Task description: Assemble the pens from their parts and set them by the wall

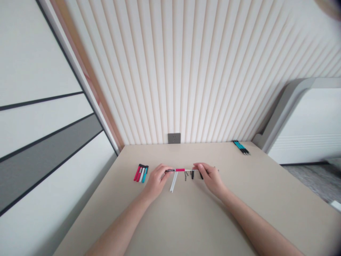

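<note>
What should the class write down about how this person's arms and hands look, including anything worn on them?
The left hand and right hand are bare, with no gloves. The left forearm and right forearm show no sleeves, and no watch or bracelet is visible.

Beige table (181,220), colored pens (141,173), teal pens (241,147)

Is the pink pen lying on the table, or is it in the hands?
It is in the hands. The pink-banded pen runs sideways between them, with one end pinched by the left hand and the other by the right hand.
</note>
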`<state>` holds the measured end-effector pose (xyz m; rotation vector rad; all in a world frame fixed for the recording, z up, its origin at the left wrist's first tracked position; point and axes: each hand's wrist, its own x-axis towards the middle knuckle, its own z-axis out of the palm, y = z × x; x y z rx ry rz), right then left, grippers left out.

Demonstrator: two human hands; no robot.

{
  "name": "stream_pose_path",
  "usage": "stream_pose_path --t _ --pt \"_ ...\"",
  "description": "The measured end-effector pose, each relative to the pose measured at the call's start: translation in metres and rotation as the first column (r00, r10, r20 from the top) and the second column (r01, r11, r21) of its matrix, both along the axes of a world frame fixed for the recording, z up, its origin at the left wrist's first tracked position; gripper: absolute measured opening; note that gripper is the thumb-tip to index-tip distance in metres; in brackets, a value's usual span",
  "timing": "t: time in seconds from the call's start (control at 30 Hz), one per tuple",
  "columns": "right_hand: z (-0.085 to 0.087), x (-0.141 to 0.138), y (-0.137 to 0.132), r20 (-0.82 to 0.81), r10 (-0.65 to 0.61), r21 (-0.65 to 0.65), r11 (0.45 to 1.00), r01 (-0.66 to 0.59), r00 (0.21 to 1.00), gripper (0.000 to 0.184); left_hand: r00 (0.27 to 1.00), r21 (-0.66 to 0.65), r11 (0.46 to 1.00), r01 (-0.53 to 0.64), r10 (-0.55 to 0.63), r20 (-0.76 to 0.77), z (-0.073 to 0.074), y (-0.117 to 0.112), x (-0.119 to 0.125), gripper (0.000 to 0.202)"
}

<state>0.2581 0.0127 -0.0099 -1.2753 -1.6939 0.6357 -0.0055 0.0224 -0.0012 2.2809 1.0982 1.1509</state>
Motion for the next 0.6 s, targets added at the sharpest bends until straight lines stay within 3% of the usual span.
stream_pose_path --t 0.1,0.27,0.37,0.6 --pt "-0.003 0.005 0.004 0.196 -0.005 0.108 0.994 -0.017 0.980 0.032 0.999 0.007 0.999 -0.046 0.046 0.028 -0.002 0.002 -0.001 0.014" --pt "-0.007 0.007 0.005 0.541 0.059 0.149 0.975 -0.165 0.839 0.028 0.995 0.005 0.996 -0.088 0.088 0.044 -0.004 0.003 -0.001 0.014" --pt "-0.008 0.007 0.005 0.605 0.079 0.152 0.965 -0.212 0.792 0.027 0.995 0.011 0.995 -0.094 0.094 0.032 -0.004 0.003 -0.001 0.014" --pt "-0.003 0.015 0.008 0.616 0.105 0.114 0.969 -0.220 0.781 0.024 0.995 0.004 0.996 -0.092 0.092 0.035 -0.006 0.004 -0.001 0.013"
